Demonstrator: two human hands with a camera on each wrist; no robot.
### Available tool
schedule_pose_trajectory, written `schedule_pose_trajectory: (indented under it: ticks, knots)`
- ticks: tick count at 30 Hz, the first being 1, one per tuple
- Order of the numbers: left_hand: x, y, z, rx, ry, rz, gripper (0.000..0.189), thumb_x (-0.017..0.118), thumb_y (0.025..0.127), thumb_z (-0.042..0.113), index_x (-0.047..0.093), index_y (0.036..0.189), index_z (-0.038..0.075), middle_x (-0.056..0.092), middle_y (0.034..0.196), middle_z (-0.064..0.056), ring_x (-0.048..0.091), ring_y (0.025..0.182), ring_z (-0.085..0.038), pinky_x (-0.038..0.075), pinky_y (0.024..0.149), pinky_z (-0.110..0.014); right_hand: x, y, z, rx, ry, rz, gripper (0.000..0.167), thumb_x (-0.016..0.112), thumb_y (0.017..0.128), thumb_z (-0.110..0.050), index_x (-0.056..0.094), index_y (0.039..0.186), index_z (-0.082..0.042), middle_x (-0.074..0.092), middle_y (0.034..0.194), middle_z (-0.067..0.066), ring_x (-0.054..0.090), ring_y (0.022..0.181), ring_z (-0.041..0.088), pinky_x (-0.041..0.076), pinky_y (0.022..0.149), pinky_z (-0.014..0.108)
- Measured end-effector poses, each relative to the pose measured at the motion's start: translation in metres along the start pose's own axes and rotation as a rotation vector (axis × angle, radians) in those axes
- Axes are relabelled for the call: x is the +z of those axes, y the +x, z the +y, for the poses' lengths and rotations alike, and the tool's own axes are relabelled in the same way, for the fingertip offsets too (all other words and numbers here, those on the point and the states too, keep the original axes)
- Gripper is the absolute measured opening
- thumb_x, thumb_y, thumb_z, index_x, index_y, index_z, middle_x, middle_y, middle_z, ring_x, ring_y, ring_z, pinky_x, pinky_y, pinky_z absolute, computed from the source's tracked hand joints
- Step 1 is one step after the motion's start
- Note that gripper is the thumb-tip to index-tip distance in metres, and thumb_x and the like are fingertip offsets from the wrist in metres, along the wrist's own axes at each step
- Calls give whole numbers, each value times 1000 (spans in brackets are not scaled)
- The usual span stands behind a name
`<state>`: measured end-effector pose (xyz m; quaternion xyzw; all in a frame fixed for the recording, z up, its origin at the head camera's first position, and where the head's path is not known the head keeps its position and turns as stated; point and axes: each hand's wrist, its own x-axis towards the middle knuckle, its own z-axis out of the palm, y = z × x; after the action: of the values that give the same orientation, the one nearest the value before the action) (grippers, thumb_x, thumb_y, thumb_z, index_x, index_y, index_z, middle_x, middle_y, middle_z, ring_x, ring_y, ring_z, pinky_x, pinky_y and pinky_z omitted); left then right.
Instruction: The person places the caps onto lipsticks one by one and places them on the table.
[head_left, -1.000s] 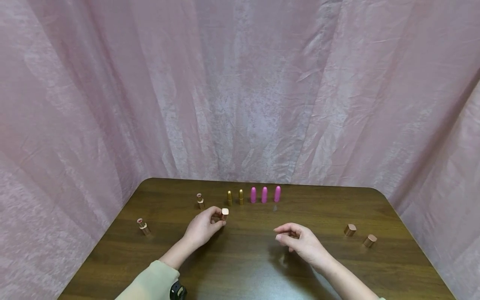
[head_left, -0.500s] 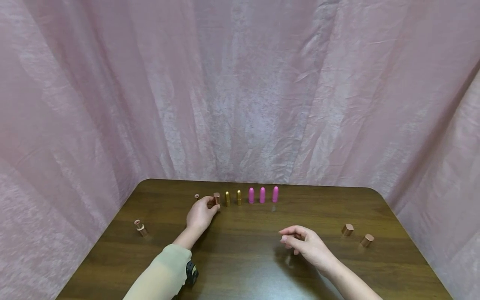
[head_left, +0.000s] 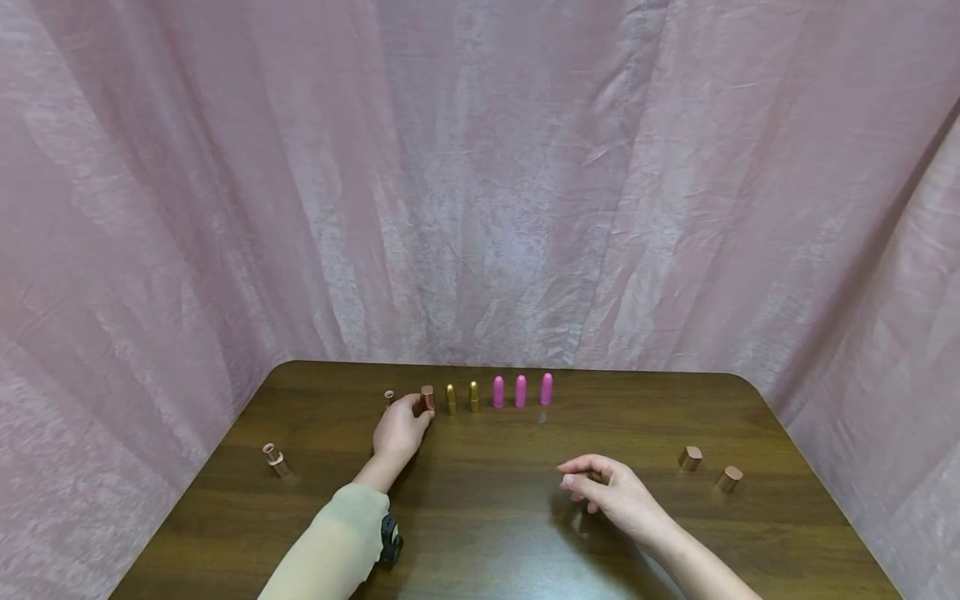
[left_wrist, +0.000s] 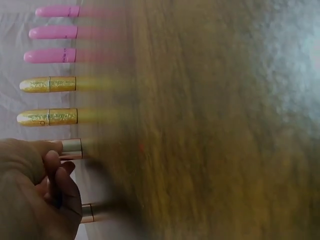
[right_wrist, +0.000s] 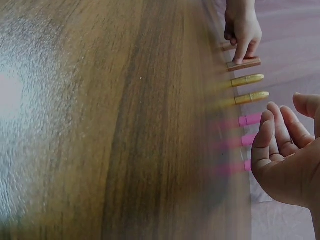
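A capped rose-gold lipstick (head_left: 427, 397) stands on the table at the left end of a row, and my left hand (head_left: 399, 432) pinches it between thumb and fingers. In the left wrist view, the fingers partly cover this lipstick (left_wrist: 73, 148). Just left of it, an uncapped rose-gold lipstick (head_left: 389, 397) is mostly hidden behind the hand. Two gold lipsticks (head_left: 474, 397) and three pink lipsticks (head_left: 521, 391) continue the row to the right, all upright. My right hand (head_left: 611, 493) hovers over the table with relaxed, slightly bent fingers and nothing in them.
Another uncapped rose-gold lipstick (head_left: 277, 462) stands at the left of the wooden table (head_left: 465, 517). Two rose-gold caps, one nearer (head_left: 729, 478) and one farther (head_left: 691, 458), stand at the right. A pink curtain (head_left: 480, 183) hangs behind the table.
My left hand has carried the rose-gold lipstick away from me and slightly left, to the end of the row beside the gold ones. The right hand has hardly moved.
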<state>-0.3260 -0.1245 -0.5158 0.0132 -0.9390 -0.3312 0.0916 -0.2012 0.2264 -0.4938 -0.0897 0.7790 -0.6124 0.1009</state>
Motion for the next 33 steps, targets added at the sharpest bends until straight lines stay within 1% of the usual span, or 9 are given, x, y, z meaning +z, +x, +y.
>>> schedule_pose_trajectory:
  ticks: [3, 6, 11, 15, 19, 22, 26, 29, 33]
  knots:
    - [-2, -3, -2, 0, -3, -31, 33, 73, 95, 23, 70, 124, 7, 72, 120, -12, 67, 108, -34, 53, 85, -53, -2, 0, 1, 10, -14, 5, 35, 71, 96, -23, 67, 122, 0, 72, 103, 14, 64, 90, 23, 53, 69, 30]
    - [-5, -9, -4, -9, -20, -62, 44, 74, 95, 26, 65, 131, 3, 70, 119, -13, 65, 111, -34, 52, 90, -54, -5, 0, 2, 15, -31, 13, 35, 71, 96, -24, 68, 122, 0, 72, 103, 13, 64, 90, 23, 53, 69, 30]
    - [-15, -25, -5, -11, -19, -100, 39, 75, 94, 31, 65, 123, 7, 70, 106, -4, 67, 99, -27, 52, 81, -50, -15, -3, 2, 18, -54, 26, 35, 71, 97, -24, 67, 123, 0, 71, 104, 13, 63, 91, 23, 53, 70, 32]
    - [-24, -41, -1, 46, 47, -128, 31, 74, 94, 34, 68, 117, 12, 69, 100, 3, 66, 90, -19, 52, 73, -45, -27, -6, 4, 5, -118, 55, 34, 71, 97, -25, 67, 123, -2, 70, 103, 15, 63, 89, 24, 53, 69, 34]
    - [-29, -56, 7, 141, 103, -160, 30, 73, 95, 33, 69, 117, 14, 65, 98, 6, 62, 83, -12, 50, 68, -40, -42, -9, 5, 1, -182, 101, 35, 72, 97, -27, 68, 122, -4, 68, 98, 14, 62, 83, 24, 53, 66, 33]
    - [-30, -66, 15, 235, 133, -170, 31, 73, 94, 33, 70, 117, 13, 64, 96, 7, 59, 77, -9, 49, 65, -36, -55, -12, 4, -22, -287, 155, 33, 71, 97, -29, 69, 121, -7, 69, 98, 5, 61, 81, 19, 51, 67, 31]
    - [-30, -78, 28, 369, 172, -183, 30, 73, 94, 34, 71, 115, 14, 64, 95, 8, 61, 78, -9, 50, 65, -34, -71, -17, 2, -133, -612, 244, 24, 71, 97, -28, 72, 117, -13, 70, 96, -10, 61, 83, 9, 49, 71, 31]
    - [-30, -88, 38, 472, 209, -200, 31, 72, 95, 36, 70, 117, 15, 66, 98, 6, 63, 86, -10, 52, 71, -34, -83, -20, 1, -194, -839, 294, 20, 72, 96, -24, 73, 114, -16, 67, 94, -14, 61, 82, 6, 50, 69, 34]
    - [-28, -100, 52, 614, 255, -203, 35, 70, 95, 38, 68, 121, 16, 68, 105, 4, 63, 93, -12, 53, 78, -36, -99, -24, 1, -187, -954, 305, 23, 72, 94, -20, 73, 116, -12, 67, 93, -12, 63, 82, 10, 51, 67, 37]
